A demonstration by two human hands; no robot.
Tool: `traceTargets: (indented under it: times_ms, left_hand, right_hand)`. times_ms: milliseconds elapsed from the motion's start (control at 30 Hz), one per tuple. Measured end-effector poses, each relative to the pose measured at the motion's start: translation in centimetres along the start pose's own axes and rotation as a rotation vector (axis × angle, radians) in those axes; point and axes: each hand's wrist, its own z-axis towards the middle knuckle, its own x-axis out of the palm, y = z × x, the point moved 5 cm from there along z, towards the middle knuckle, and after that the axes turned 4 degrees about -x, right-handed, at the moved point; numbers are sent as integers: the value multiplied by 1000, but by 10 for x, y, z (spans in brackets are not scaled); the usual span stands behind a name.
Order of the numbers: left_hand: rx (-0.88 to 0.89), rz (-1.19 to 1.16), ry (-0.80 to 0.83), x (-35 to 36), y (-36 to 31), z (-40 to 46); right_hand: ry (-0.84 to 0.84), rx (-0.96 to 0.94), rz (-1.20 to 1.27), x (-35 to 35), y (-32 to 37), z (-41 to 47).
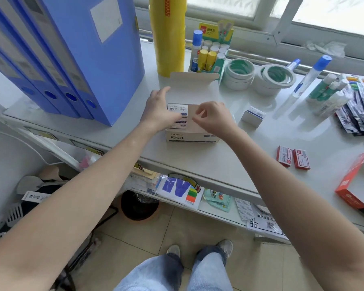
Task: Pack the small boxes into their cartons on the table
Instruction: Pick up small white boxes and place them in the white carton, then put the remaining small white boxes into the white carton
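Observation:
A white carton (190,138) stands open on the table's near edge, its lid flap (192,85) raised at the back. Several small white-and-blue boxes lie inside it; the top one (178,109) shows at the left. My left hand (161,110) rests on the boxes at the carton's left side, fingers pressing on them. Over the carton's right part my right hand (213,118) hovers with fingers curled and pinched, nothing visible in it. One more small white-and-blue box (253,116) lies on the table to the right. Two small red boxes (293,159) stand near an open red carton (357,183).
Blue file boxes (72,49) stand at the left, a yellow tape stack (168,34) behind the carton. Glue sticks in a display box (213,53), white tape rolls (259,77), glue bottles and packed pens (357,108) fill the back right. A lower shelf holds papers.

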Motion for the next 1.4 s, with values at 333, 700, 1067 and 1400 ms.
traceTargets:
  times_ms: [333,700,1067,1400]
  left_hand:
    - [437,161,100,64,-83,-18]
    - [455,683,200,139,-92,-3]
    - [476,336,19,123,-99,-2]
    - [111,-722,396,99,-119,-17]
  right_hand:
    - [-290,46,1,-68,-65,-26]
    - [-125,204,-58,-64,-128,-37]
    - [-126,251,-59,-63,-135,-30]
    - [-302,296,229,-84,-134,-43]
